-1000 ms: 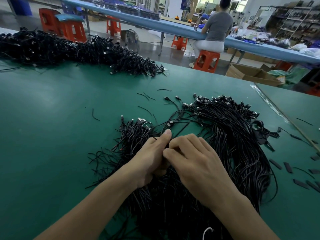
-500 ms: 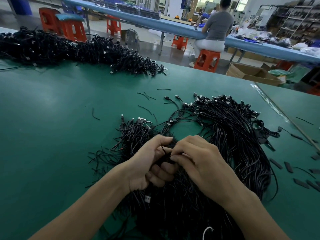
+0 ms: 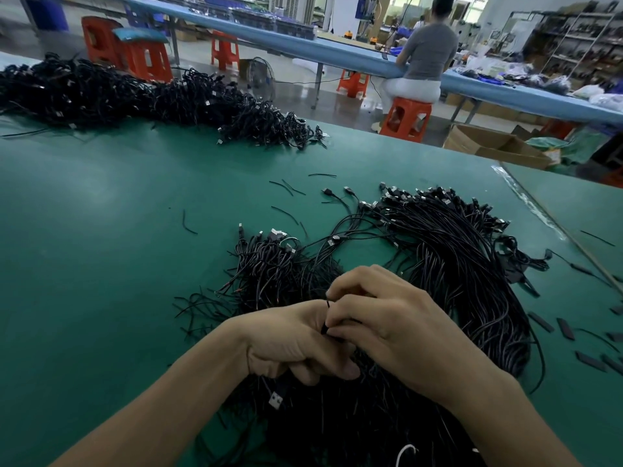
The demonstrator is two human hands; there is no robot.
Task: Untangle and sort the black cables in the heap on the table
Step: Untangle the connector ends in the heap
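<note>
Green tabletop [image 3: 101, 247], workshop room. Heap of black cables [image 3: 465, 264]: near right. Left hand [image 3: 296, 342], right hand [image 3: 391, 328]: both pinching strands over it. Wide green stretch at left; second cable pile [image 3: 135, 92] along far edge.

pinched strand [image 3: 327, 304]: only a short black bit shows where the left hand [image 3: 293, 342] and right hand [image 3: 394, 332] meet; fingers cover the rest
cable heap [image 3: 455, 264]: middle hidden under both hands; near part runs off the bottom edge
white loop [image 3: 406, 455]: cut by the bottom edge, kind unclear
far cable pile [image 3: 101, 92]: runs off the left edge
shelves [image 3: 580, 32]: contents too blurred to name
</note>
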